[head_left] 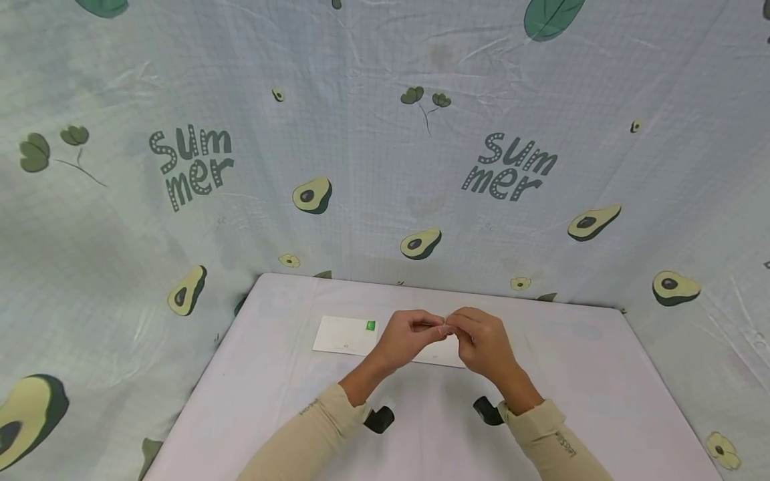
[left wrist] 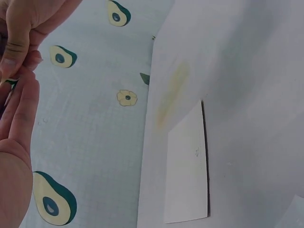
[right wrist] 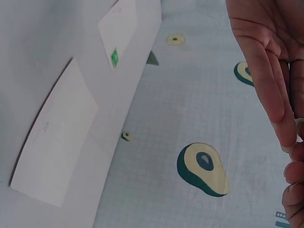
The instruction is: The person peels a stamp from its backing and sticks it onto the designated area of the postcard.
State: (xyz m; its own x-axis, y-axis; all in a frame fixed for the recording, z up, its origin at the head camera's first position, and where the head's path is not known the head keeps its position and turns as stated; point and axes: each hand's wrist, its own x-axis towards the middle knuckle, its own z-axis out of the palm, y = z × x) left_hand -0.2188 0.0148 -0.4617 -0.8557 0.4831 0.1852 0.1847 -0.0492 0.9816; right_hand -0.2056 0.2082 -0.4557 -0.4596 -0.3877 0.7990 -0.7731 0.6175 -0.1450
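My left hand [head_left: 412, 337] and right hand [head_left: 484, 341] meet at the fingertips above a white envelope [head_left: 439, 354]. Between them they pinch a tiny green piece [left wrist: 14, 83], apparently a stamp, mostly hidden by the fingers. The envelope beneath lies flat, partly covered by the hands in the head view; its plain face shows faint small print. To its left lies another white envelope [head_left: 343, 335], with a green stamp [head_left: 370, 325] in its upper right corner.
Both envelopes rest on a white-covered table [head_left: 421, 414]. Behind it hangs a pale cloth [head_left: 367, 133] printed with avocados and lettering. Black wrist cameras [head_left: 379, 419] sit at both cuffs. A yellowish mark [left wrist: 173, 95] shows on the tabletop.
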